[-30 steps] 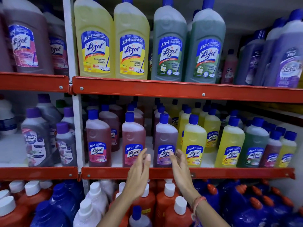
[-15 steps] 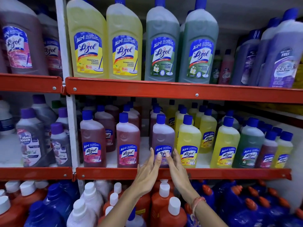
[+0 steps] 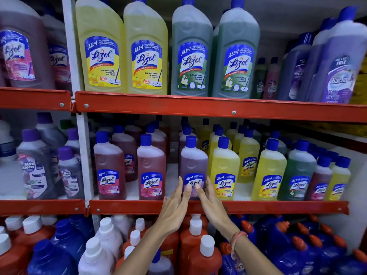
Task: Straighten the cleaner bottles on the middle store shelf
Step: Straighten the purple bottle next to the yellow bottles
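Both hands are up at the front of the middle shelf [image 3: 218,207]. Left hand [image 3: 174,207] and right hand [image 3: 211,203] are open, with flat fingers cupped on each side of the purple bottle [image 3: 193,165]. Their fingertips touch its label, but they do not grip it. That bottle stands upright at the front edge, between a pink bottle [image 3: 151,167] and a yellow bottle [image 3: 224,169], and it sits very close to the yellow one. To do this step well, I think the hands should push softly and low down, so the bottle slides and does not tip. Turn it until the label faces straight out, in line with the others. Pushing too hard could knock over the bottles behind it.
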Demonstrator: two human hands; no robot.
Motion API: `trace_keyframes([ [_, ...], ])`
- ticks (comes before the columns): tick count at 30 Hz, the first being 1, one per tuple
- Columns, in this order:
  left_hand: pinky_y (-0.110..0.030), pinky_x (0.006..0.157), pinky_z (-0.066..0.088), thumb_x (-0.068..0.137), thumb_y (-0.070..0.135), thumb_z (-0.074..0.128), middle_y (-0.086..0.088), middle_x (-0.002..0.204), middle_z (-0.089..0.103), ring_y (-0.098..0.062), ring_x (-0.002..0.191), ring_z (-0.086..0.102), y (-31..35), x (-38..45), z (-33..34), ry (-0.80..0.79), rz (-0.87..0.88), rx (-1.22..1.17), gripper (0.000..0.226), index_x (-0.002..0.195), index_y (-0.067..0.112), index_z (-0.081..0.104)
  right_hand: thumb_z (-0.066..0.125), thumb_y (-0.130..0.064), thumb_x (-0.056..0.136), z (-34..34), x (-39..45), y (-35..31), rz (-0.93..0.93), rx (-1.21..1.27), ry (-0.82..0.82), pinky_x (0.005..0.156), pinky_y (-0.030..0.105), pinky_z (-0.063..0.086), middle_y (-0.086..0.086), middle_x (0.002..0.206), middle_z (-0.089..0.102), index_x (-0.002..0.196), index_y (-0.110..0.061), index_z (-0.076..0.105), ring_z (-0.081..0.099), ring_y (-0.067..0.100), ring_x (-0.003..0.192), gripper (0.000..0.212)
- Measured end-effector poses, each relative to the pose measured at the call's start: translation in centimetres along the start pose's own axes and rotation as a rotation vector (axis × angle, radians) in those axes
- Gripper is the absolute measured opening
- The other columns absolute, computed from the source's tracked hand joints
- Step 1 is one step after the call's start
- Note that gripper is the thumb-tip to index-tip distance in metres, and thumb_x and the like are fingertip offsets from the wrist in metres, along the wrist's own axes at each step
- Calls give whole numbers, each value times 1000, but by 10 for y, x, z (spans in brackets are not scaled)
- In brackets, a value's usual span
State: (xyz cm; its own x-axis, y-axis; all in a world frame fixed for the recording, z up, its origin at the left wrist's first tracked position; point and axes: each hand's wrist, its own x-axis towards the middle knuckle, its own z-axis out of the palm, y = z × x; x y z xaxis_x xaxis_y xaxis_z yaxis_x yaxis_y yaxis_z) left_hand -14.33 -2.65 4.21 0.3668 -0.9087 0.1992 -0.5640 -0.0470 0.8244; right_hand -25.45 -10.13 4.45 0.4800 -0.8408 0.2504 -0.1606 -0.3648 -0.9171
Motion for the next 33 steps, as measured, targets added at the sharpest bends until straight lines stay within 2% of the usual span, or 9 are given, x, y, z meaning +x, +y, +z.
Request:
trace_keyframes([
  [4, -45, 126, 4, 83, 72, 13, 6, 163, 25, -17, 150, 21, -1, 2, -4, -1, 5, -17, 84, 157, 33, 3, 42, -72, 81, -2, 2, -4, -4, 29, -31, 116, 28, 29, -15, 151, 35, 148, -30, 25, 35, 1, 137, 81],
  [7, -38, 120, 23, 88, 70, 18, 1, 153, 44, -20, 142, 36, 0, -1, 3, 237, 48, -22, 79, 153, 25, 29, 45, -46, 94, -13, -4, -6, -29, 40, 91, 80, -1, 40, -21, 115, 58, 122, -32, 50, 53, -16, 100, 32],
  [10, -31, 102, 44, 92, 71, 20, 5, 122, 58, -8, 115, 53, 9, -3, 21, 459, 202, -105, 74, 131, 20, 56, 43, -47, 94, -26, -6, 3, -97, 13, 460, 81, 26, 52, -5, 97, 71, 106, -26, 62, 66, 10, 93, 31],
  [13, -37, 111, 40, 86, 78, 18, 5, 133, 59, -6, 126, 51, 22, 7, 48, 230, 234, -235, 81, 134, 23, 54, 44, -39, 96, -44, -6, 7, -93, 58, 584, 78, 21, 51, 2, 105, 67, 117, -19, 56, 66, 2, 89, 31],
  [15, -43, 123, 24, 75, 92, 12, 6, 156, 40, -10, 146, 30, 36, 15, 59, 67, 160, -268, 99, 148, 31, 37, 43, -40, 96, -55, -5, 8, -66, 58, 535, 80, 15, 44, 3, 120, 61, 128, -21, 48, 62, -1, 98, 37],
  [17, -43, 126, 9, 62, 99, 5, 9, 164, 18, -10, 152, 9, 51, 20, 65, 21, 54, -268, 117, 156, 31, 17, 38, -46, 96, -60, -3, 10, -17, 65, 439, 97, 26, 39, 3, 139, 52, 139, -25, 39, 53, 16, 123, 48],
  [19, -39, 126, 6, 69, 92, 3, 8, 166, 13, -10, 152, 7, 57, 25, 71, 28, 0, -288, 109, 157, 29, 11, 34, -49, 96, -62, -2, 11, 25, 72, 347, 103, 27, 29, -1, 150, 40, 146, -26, 31, 39, 19, 137, 55],
  [25, -45, 116, 36, 68, 98, 12, 7, 142, 56, -12, 132, 50, 38, 45, 90, 46, -62, -450, 96, 141, 43, 44, 28, -55, 94, -74, 0, 12, 32, 59, 203, 104, 20, 19, -9, 156, 28, 151, -30, 19, 27, 1, 136, 63],
  [33, -43, 118, 34, 67, 98, 12, 13, 142, 53, -8, 133, 47, 51, 41, 86, -54, 5, -474, 91, 141, 52, 40, 26, -61, 92, -92, 3, 15, 65, 24, 189, 103, 24, 21, -11, 155, 29, 151, -36, 16, 31, 4, 132, 65],
])
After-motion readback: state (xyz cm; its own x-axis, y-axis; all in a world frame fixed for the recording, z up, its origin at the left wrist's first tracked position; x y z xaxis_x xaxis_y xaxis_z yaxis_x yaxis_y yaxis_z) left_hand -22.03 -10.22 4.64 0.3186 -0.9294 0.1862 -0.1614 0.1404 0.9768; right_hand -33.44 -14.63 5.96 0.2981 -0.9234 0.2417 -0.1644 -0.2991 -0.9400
